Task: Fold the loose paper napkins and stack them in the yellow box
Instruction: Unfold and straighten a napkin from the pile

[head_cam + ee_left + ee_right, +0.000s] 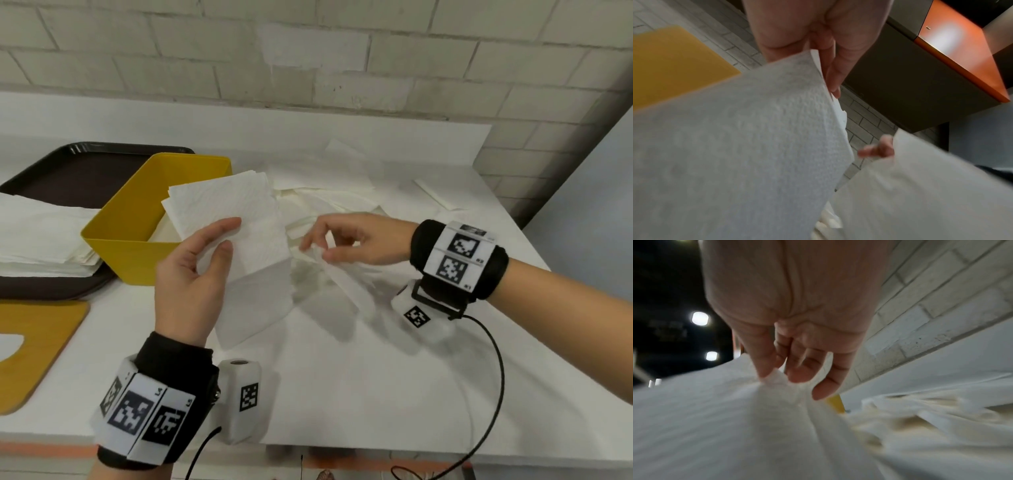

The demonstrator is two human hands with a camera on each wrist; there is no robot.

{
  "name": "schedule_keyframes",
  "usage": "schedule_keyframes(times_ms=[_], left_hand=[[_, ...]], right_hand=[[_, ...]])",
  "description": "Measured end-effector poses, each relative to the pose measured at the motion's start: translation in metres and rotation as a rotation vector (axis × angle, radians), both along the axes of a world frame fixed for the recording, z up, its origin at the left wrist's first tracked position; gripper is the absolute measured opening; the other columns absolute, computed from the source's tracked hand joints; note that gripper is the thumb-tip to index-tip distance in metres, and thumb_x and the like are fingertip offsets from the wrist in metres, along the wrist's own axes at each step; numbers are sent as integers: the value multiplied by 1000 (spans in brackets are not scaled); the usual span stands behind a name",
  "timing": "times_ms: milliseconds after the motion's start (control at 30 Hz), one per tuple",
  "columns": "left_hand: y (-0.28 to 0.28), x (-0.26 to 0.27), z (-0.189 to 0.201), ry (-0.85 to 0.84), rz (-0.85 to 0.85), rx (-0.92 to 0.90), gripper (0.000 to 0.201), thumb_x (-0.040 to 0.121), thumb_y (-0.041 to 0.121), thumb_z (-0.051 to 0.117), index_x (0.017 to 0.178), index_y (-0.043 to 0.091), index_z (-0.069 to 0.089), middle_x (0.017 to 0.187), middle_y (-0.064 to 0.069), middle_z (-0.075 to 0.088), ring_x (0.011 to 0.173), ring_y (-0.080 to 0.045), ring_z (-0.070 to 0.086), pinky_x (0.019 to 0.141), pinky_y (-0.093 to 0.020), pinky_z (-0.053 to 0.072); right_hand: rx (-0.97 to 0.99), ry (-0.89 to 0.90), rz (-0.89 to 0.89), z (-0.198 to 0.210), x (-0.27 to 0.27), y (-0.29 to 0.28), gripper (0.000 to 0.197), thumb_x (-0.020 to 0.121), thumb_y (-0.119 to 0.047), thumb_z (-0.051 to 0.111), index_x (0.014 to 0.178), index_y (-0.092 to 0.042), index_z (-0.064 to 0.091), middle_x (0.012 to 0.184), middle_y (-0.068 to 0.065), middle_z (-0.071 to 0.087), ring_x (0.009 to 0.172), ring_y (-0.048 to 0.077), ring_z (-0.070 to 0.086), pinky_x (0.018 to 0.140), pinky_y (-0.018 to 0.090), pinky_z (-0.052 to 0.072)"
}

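My left hand [209,250] holds a folded white napkin [239,240] up above the table, thumb on its near face and fingers behind it; the same napkin [748,146] fills the left wrist view. Just behind and left of it stands the yellow box [137,219], with white paper showing inside. My right hand [329,240] pinches the edge of a loose napkin [342,281] and lifts it off the table; the right wrist view shows thumb and fingers [764,363] bunching that napkin [735,418]. A pile of loose napkins [329,192] lies behind both hands.
A dark brown tray [68,178] at the left carries a stack of flat white napkins [37,236]. A yellow-brown board [37,346] lies at the front left. A single folded napkin [438,195] sits at the far right. A brick wall [308,51] backs the white table [342,377].
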State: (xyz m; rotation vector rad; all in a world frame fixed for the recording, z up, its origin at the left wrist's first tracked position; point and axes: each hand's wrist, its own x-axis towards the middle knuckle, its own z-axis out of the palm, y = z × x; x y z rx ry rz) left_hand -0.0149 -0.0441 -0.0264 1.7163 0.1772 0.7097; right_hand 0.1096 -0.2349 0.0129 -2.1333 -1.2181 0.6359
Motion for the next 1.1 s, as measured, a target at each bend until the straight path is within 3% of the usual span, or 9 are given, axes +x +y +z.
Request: schedule_keyframes(times_ms=[100,200,367,467,600,767,933,1000,1100], left_hand=[[-4,3,2,-15,-38,-61,25,92,10,53,95,32,64,97,29,64,102,17,53,88,-2,38],[-10,6,8,-48,-116,-136,18,92,27,50,94,33,67,95,31,67,105,11,55,86,-3,38],[-16,6,19,-124,-258,-273,36,66,76,54,86,52,70,90,26,69,89,9,61,76,-10,47],[-15,9,20,-163,-299,-277,57,54,84,56,84,38,71,90,18,68,89,-2,62,80,-21,49],[-15,11,25,-210,-313,-215,44,56,78,63,86,47,71,92,23,70,93,3,62,81,-16,49],[-19,13,25,-248,-197,-134,35,73,61,61,94,34,70,97,23,70,98,0,64,81,-15,49],[-21,17,22,-242,-135,-155,12,86,34,55,85,27,64,83,24,69,84,4,63,74,-13,49],[-23,15,23,-254,-128,-158,10,87,28,53,89,26,63,87,27,69,89,4,63,77,-13,49],[-25,11,25,-279,-116,-210,18,87,23,48,100,28,59,96,28,68,100,3,62,81,-13,49]], right_hand=[[301,117,-156,19,-7,6,9,84,-15,51,81,-19,44,92,7,62,64,20,43,56,19,41],[482,95,-304,34,-13,13,13,86,-11,53,80,-18,43,67,-1,49,57,11,41,50,16,38],[756,250,-446,51,-23,22,14,87,3,55,86,-9,51,61,0,51,42,9,50,46,21,43],[839,353,-466,53,-29,28,10,86,5,56,88,-4,54,60,5,52,45,12,56,48,24,50],[835,338,-530,47,-32,34,14,88,3,55,78,-6,51,61,9,50,44,11,56,48,23,50],[749,237,-627,40,-34,39,13,93,-9,51,81,-13,47,47,-7,53,39,0,43,45,14,36],[713,168,-627,36,-37,45,11,94,-14,51,83,-15,47,65,14,46,50,12,39,48,19,35],[690,66,-627,35,-38,48,9,92,-18,55,84,-21,49,75,8,52,64,17,44,59,24,39],[624,5,-641,31,-38,46,26,84,-29,64,102,-27,45,93,-10,51,83,5,49,72,12,41]])
